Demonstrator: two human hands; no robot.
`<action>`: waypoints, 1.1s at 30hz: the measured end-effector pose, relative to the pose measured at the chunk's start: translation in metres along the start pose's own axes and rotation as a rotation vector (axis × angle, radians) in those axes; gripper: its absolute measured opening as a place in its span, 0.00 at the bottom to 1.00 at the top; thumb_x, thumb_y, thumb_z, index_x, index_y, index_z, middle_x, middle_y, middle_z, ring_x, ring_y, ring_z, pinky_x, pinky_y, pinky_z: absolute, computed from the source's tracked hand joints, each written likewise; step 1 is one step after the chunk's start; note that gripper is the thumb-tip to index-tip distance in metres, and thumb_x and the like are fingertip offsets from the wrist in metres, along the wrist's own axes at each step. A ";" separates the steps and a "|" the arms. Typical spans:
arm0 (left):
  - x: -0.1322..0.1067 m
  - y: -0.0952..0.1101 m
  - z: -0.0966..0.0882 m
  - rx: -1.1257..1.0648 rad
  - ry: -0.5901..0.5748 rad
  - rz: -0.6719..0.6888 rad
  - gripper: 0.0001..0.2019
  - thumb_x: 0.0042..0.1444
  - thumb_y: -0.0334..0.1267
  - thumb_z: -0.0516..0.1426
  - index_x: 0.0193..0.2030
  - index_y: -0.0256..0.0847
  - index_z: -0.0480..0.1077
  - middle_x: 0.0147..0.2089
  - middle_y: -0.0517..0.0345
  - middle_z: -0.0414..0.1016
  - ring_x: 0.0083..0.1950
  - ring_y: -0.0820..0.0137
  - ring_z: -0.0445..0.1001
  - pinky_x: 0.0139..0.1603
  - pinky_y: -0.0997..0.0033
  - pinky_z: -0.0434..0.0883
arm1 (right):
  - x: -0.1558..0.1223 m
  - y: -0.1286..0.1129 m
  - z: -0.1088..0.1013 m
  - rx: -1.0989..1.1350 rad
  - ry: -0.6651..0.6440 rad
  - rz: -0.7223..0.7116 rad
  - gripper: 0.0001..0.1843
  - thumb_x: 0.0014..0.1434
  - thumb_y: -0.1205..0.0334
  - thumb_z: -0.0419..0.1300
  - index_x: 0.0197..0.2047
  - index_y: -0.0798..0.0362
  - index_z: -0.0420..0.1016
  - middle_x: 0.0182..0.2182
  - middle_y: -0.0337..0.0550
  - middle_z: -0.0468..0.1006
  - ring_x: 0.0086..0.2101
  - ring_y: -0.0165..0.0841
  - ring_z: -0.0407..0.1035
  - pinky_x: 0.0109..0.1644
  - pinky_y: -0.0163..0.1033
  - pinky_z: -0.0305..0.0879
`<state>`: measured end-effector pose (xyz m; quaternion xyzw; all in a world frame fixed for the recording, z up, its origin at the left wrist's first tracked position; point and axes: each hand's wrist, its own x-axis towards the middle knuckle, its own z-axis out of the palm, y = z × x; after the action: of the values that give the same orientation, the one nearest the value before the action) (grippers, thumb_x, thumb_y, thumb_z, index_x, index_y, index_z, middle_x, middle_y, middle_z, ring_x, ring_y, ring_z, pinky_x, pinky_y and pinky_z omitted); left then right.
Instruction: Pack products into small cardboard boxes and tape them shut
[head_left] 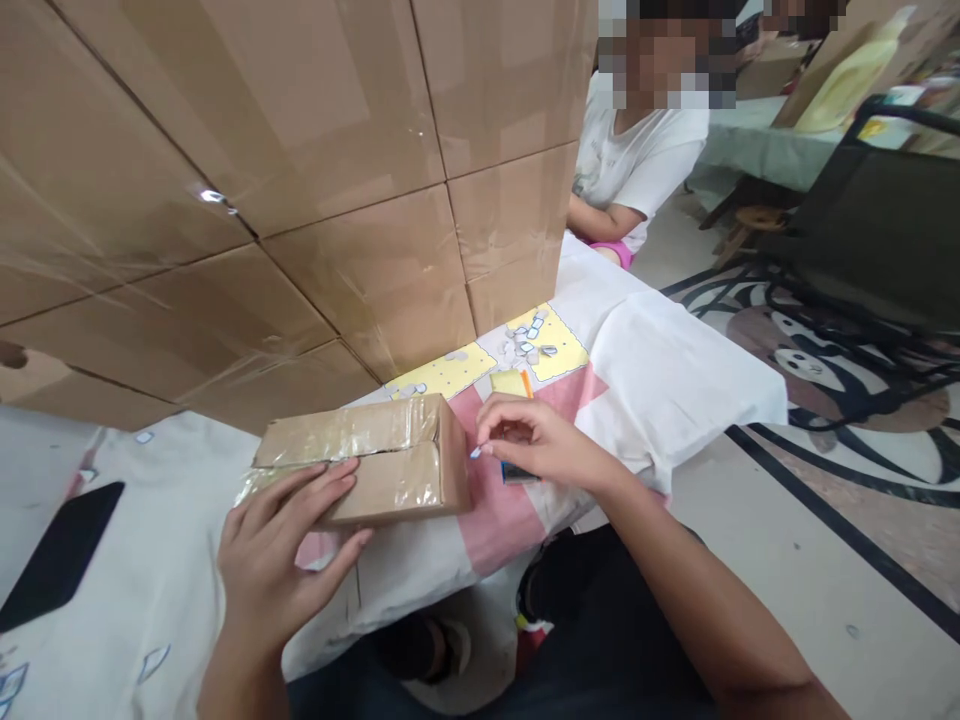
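A small cardboard box, sealed with clear tape, lies on the cloth-covered table in front of me. My left hand rests on the box's near side with its fingers stretched out along the top. My right hand hovers just right of the box, its fingers pinched on a tiny white-and-blue piece whose tip points at the box's right end. Under that hand lies a dark flat item, mostly hidden.
A wall of stacked large cartons fills the left and back. A black phone lies at the left. Small loose pieces are scattered on yellow squares of the cloth. Another person sits beyond. A dark chair stands at right.
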<state>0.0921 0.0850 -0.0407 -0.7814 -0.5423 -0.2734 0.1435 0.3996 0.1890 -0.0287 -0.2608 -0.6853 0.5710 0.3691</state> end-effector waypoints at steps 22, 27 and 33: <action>-0.011 -0.036 0.004 -0.174 0.063 0.070 0.12 0.59 0.42 0.57 0.50 0.50 0.72 0.49 0.53 0.82 0.51 0.54 0.75 0.48 0.53 0.64 | -0.003 0.050 0.062 0.138 0.201 0.104 0.05 0.48 0.71 0.65 0.28 0.53 0.75 0.29 0.36 0.73 0.29 0.28 0.65 0.33 0.34 0.59; -0.018 -0.049 0.005 -0.136 0.045 0.130 0.16 0.58 0.40 0.57 0.53 0.52 0.72 0.52 0.55 0.81 0.54 0.54 0.74 0.49 0.53 0.65 | -0.007 0.049 0.067 0.089 0.220 0.040 0.05 0.47 0.72 0.66 0.28 0.53 0.76 0.29 0.36 0.72 0.28 0.27 0.64 0.32 0.33 0.58; -0.019 -0.044 0.005 -0.221 0.082 0.045 0.14 0.58 0.41 0.57 0.51 0.53 0.73 0.52 0.55 0.80 0.55 0.53 0.74 0.53 0.51 0.64 | -0.011 0.052 0.072 0.091 0.224 0.024 0.05 0.46 0.71 0.67 0.27 0.53 0.76 0.29 0.35 0.71 0.28 0.27 0.63 0.32 0.33 0.58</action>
<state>0.0483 0.0896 -0.0590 -0.7925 -0.4848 -0.3601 0.0849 0.3450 0.1493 -0.0869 -0.3141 -0.6101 0.5732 0.4478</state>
